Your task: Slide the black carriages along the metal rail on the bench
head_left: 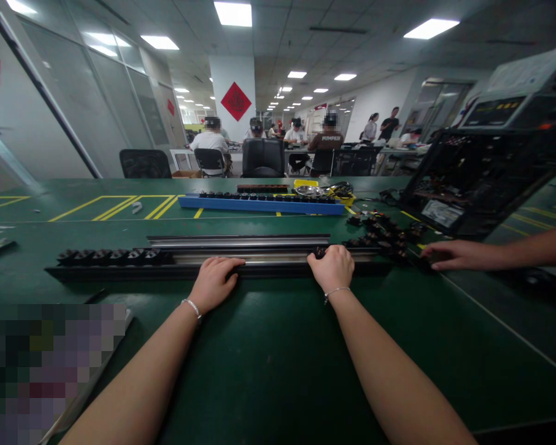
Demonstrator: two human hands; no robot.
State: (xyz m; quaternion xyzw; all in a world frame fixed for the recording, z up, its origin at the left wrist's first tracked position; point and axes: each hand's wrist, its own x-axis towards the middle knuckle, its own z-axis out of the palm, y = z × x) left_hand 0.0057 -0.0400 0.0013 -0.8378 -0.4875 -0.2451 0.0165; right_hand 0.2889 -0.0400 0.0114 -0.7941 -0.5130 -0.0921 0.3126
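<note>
A long black rail [269, 269] with a shiny metal channel lies across the green table before me. My left hand [214, 281] holds its near wall, fingers along the top edge and thumb in front. My right hand [334, 266] is closed at the channel farther right, on a small black part [320, 252] mostly hidden by the fingers. Several black finned parts [115, 256] sit in a row at the rail's left end. A pile of similar loose black parts [384, 233] lies beyond the right end.
Another person's hand [449, 254] reaches in from the right beside the pile. Behind the rail lie a second metal rail [241, 241] and a blue tray [264, 206] holding black parts. An open black machine case [472, 185] stands at right. A blurred-out packet [50, 371] lies at near left.
</note>
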